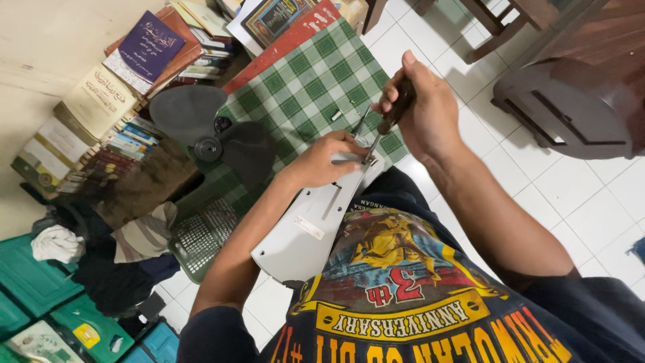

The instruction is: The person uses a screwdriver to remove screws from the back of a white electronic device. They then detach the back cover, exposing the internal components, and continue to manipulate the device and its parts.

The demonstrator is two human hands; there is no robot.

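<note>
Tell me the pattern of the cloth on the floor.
Green and white checks on the cloth, seen in the head view.

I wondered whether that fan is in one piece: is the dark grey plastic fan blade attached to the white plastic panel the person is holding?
No, the dark grey plastic fan blade lies apart on the green checked cloth, away from the white plastic panel.

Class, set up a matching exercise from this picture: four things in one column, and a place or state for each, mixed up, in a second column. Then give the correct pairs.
Things
1. screwdriver
2. white panel
3. fan blade
4. books

Places or states
A. lying on the green checked cloth
B. stacked along the wall
C. gripped in the right hand
D. resting on the lap, steadied by the left hand

Pairs: 1-C, 2-D, 3-A, 4-B
</note>
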